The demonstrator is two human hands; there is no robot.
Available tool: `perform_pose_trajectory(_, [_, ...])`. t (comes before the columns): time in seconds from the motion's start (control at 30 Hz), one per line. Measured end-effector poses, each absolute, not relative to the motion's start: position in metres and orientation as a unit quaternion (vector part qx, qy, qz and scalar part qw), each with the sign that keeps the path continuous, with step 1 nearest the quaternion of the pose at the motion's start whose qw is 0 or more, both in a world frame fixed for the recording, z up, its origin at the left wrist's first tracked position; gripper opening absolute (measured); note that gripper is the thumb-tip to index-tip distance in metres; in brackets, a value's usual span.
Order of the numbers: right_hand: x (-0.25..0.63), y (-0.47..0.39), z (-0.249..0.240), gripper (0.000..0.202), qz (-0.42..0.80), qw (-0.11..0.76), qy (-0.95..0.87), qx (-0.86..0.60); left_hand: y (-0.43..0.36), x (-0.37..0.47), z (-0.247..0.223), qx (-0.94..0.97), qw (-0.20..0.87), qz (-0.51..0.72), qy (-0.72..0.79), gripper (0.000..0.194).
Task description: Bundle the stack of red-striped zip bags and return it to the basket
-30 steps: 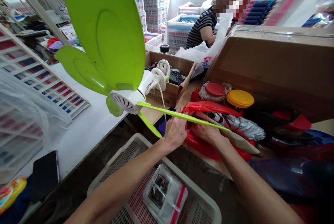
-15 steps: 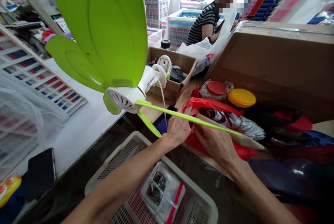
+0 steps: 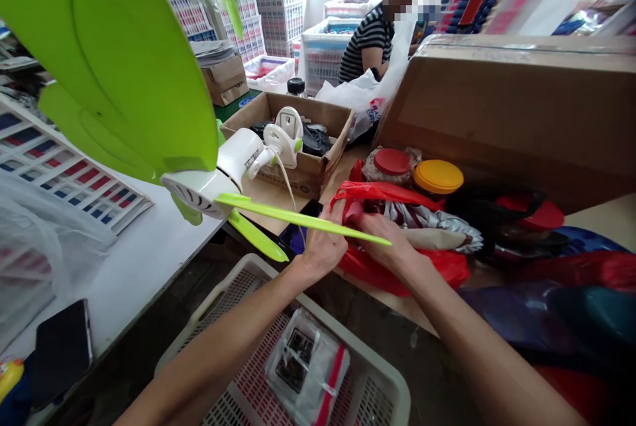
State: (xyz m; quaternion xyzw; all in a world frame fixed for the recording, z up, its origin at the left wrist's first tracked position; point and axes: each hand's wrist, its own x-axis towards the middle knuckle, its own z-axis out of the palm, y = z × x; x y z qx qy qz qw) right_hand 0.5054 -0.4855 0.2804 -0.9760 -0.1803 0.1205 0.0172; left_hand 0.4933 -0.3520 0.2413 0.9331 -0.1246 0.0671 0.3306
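My left hand (image 3: 324, 248) is closed on the near left rim of a red plastic bag (image 3: 437, 269), which lies on its side with its mouth toward me. Into that mouth reaches my right hand (image 3: 382, 238), its fingertips hidden inside next to something pinkish. Crumpled silver cloth (image 3: 437, 220) and a beige, rounded long thing (image 3: 434, 239) show at the bag's opening. One green blade of a white clip fan (image 3: 238, 154) crosses in front of both hands and hides part of them.
A beige plastic basket (image 3: 397, 383) holding a clear packet (image 3: 305, 366) stands below my arms. Jars with a red lid (image 3: 392, 161) and a yellow lid (image 3: 438, 176) stand behind the bag. A phone (image 3: 62, 353) lies left; a person (image 3: 365, 42) sits beyond an open carton (image 3: 342, 124).
My view has turned slightly, shifting the fan left. My right hand has gone deeper into the red bag, and its fingers are now less visible. My left hand keeps its hold on the rim.
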Motion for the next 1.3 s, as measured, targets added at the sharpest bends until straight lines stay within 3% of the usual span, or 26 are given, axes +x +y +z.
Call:
perform_pose_trajectory(0.13, [0.527, -0.478, 0.258, 0.026, 0.154, 0.003, -0.142, -0.978, -0.347, 0.491, 0.247, 0.933, 0.328, 0.057, -0.135, 0.065])
perform_pose_trajectory(0.37, [0.527, -0.492, 0.253, 0.062, 0.168, 0.034, -0.101, -0.980, -0.345, 0.494, 0.258, 0.917, 0.363, 0.062, -0.152, 0.063])
perform_pose_trajectory(0.57, [0.527, -0.491, 0.255, 0.069, 0.152, 0.050, -0.078, -0.984, -0.344, 0.497, 0.251, 0.904, 0.385, 0.086, -0.166, 0.060])
perform_pose_trajectory(0.77, [0.499, -0.491, 0.270, 0.035, 0.124, 0.032, -0.110, -0.986, -0.347, 0.498, 0.253, 0.907, 0.383, 0.092, -0.148, 0.053])
perform_pose_trajectory(1.0, [0.468, -0.533, 0.282, 0.025, 0.087, -0.068, -0.138, -0.984, -0.350, 0.490, 0.246, 0.908, 0.384, 0.089, -0.141, 0.053])
perform_pose_trajectory(1.3, [0.462, -0.545, 0.261, 0.019, -0.016, 0.012, -0.170, -0.985, -0.349, 0.486, 0.247, 0.900, 0.410, 0.085, -0.124, 0.045])
